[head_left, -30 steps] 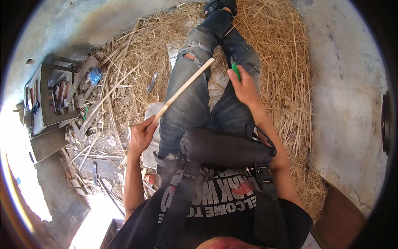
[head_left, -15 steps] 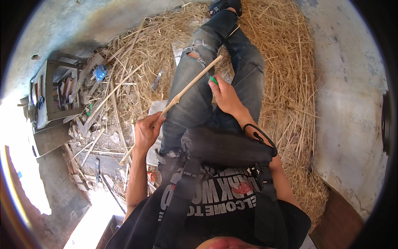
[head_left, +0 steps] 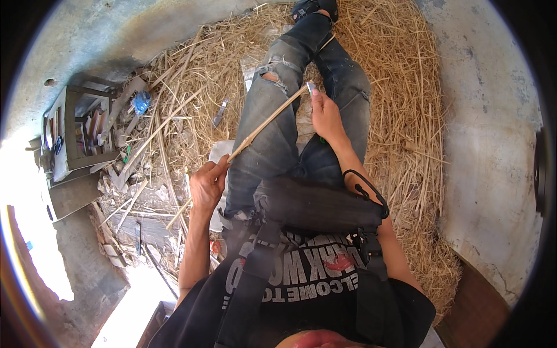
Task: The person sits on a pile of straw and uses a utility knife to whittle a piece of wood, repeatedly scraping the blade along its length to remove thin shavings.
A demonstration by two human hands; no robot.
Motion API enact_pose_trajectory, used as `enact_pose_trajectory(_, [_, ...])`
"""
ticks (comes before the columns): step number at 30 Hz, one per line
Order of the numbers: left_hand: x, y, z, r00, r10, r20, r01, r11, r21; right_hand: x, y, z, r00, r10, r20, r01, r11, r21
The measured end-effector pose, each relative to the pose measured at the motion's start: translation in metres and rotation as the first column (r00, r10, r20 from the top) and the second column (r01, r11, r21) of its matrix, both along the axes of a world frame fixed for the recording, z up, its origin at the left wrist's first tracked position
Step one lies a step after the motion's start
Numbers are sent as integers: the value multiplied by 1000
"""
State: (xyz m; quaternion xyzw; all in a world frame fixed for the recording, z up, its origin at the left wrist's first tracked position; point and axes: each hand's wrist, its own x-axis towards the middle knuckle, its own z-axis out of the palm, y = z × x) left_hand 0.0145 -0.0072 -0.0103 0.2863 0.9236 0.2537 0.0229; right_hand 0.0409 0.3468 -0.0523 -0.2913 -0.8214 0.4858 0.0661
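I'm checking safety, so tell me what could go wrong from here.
The blade in the right hand is at the far end of the stick; if it slid toward the left hand, it might cut that hand. The stick also crosses over the torn jeans, so a downward slip might cut into them.

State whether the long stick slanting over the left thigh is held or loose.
Held: the left hand grips the stick with thumb and fingers, and its far end slants up to beside the right hand's thumb.
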Motion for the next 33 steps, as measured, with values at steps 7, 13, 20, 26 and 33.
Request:
enact_pose_trajectory(7, [2, 3, 1, 998, -7, -68, 5, 1000, -24, -6, -3, 0, 998, 16, 62, -16, 1000, -8])
enact_pose_trajectory(13, [2, 4, 2, 999, -6, -52, 3, 999, -54, -5, -3, -8, 991, 72, 112, -64, 995, -78])
enact_pose_trajectory(20, [-1, 11, -4, 1000, -16, -19, 15, 1000, -24, -1, -26, -16, 975, 213, -62, -219, 967, -127])
enact_pose_trajectory(26, [-3, 18, -3, 1000, 3, 21, -2, 999, -32, 1, -46, 6, 968, 251, 23, -248, 965, -85])
enact_pose_trajectory(33, [-12, 58, 2, 1000, 9, 25, -8, 999, -32, 7, -63, 3, 936, 352, 18, -348, 930, -118])
